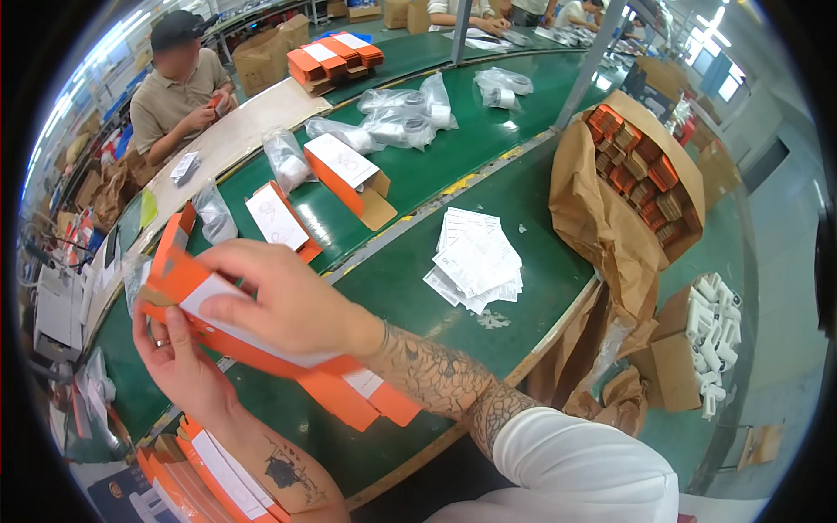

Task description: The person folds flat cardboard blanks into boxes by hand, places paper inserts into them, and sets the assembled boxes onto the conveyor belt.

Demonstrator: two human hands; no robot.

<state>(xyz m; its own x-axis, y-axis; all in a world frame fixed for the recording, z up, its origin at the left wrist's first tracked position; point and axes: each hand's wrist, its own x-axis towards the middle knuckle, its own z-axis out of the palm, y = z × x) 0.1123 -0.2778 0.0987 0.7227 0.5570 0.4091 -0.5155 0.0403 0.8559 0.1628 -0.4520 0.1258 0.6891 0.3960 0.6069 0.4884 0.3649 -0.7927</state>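
Clasping the orange carton [248,342] at eight o'clock of the view, the left hand [179,357] and right hand [292,292] each pinch it between thumb and fingers. Uneven pressure could crease it (my guess). A bagged item [214,213] at eleven o'clock crowds it, hindering reach; white leaflets [475,261] lie toward two.

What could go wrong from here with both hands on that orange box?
The orange box might crease or slip, with the left hand near one end and the right hand over it. The loose white leaflets lie unevenly piled near the right forearm; a sweep could scatter them.
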